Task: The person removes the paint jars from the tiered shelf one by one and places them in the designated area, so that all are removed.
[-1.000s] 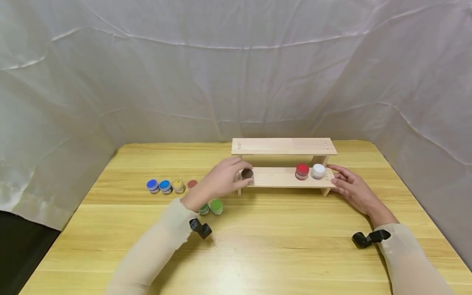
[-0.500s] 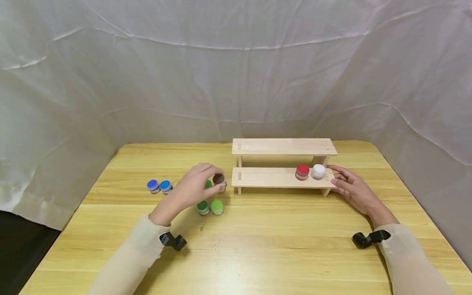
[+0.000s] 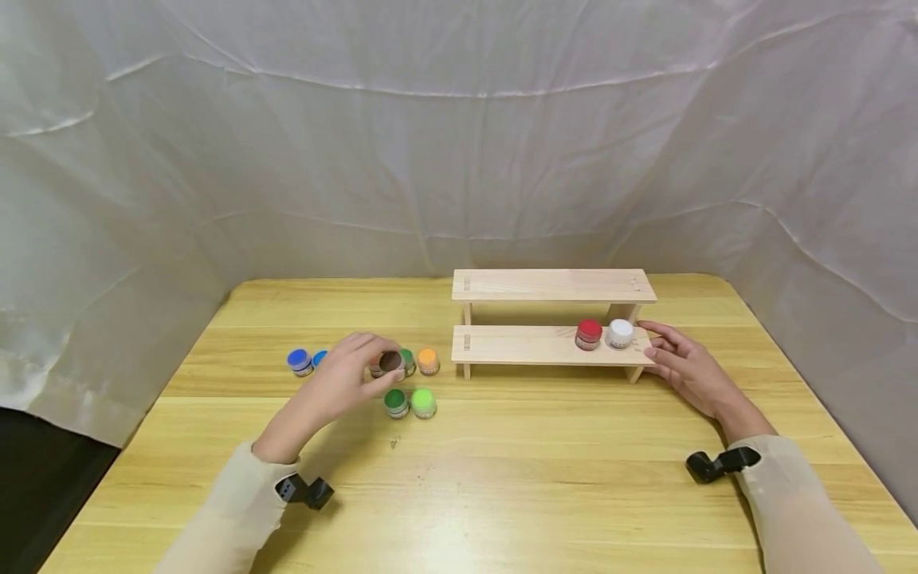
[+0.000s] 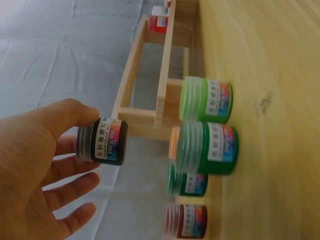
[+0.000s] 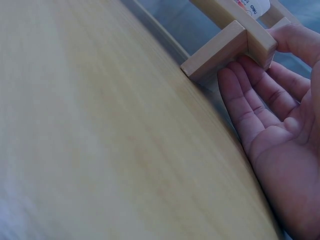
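Observation:
My left hand pinches a dark brown paint jar between thumb and fingers, lifted above the row of jars on the table. The other fingers spread loosely beside it in the left wrist view. My right hand holds the right end of a two-tier wooden rack, thumb at the lower shelf's edge and fingers around its end and leg. On that shelf's right part stand a red jar and a white jar, side by side.
Left of the rack sit a blue jar, a light blue jar partly behind my hand, a green jar and an orange jar. A dark green jar and a light green jar stand nearer. Grey cloth hangs behind.
My left hand has carried the dark brown jar left from the lower shelf's left end, past the orange jar, to over the row of jars. My right hand stays at the rack.

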A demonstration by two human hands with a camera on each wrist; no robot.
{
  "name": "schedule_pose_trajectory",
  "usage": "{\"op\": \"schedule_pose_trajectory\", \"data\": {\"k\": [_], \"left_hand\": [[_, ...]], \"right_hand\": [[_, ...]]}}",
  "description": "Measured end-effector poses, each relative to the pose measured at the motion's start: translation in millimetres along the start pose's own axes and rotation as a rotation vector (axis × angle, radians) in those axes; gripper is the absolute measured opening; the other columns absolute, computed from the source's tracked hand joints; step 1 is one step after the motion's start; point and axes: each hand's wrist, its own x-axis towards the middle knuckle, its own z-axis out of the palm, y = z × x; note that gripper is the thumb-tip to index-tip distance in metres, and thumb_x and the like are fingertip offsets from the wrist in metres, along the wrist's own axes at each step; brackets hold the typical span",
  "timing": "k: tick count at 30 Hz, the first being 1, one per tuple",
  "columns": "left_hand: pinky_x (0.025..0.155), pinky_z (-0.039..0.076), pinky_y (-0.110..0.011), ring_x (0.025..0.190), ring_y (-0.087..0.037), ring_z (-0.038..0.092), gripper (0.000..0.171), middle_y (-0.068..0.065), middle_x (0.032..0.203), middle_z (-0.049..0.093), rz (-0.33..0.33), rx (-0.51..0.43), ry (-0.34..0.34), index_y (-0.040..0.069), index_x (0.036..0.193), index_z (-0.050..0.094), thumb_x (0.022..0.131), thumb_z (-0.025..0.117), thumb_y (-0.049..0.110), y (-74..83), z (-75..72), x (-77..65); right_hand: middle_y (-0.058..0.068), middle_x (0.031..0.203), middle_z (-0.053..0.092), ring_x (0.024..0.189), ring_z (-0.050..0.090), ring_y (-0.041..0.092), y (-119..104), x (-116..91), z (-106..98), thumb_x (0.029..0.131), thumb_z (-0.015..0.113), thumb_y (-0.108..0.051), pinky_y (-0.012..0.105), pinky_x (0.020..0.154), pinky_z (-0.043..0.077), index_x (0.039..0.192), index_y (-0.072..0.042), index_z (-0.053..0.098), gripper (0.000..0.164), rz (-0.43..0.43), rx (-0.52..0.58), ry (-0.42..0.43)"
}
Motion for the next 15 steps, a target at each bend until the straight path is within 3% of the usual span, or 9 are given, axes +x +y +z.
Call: {"op": "schedule_pose_trajectory", "data": {"k": [8,15], "left_hand": [[0.079,0.050,-0.039,0.094,-0.022,0.060,0.029,0.001,0.102,0.066,-0.044,0.016,0.031,0.011,0.113,0.068,0.089,0.073,0.027,-12.3,-0.7,-17.7],[0.082,0.051,-0.042,0.096,-0.022,0.059,0.031,-0.002,0.104,0.066,-0.073,0.040,0.020,0.010,0.113,0.069,0.087,0.076,0.025,-20.7,0.9,-30.5]], "right_hand": [[0.006,0.111,0.056,0.105,0.061,0.012,1.1,0.6,-1.9,0.100,0.048,0.004,0.026,0.089,0.052,0.150,0.001,0.028,0.054,0.002,-0.005,-0.004],[0.006,0.111,0.056,0.105,0.061,0.012,1.2,0.2,-1.2,0.100,0.047,0.005,0.027,0.088,0.052,0.150,0.003,0.028,0.053,-0.005,0.002,-0.003]]}}
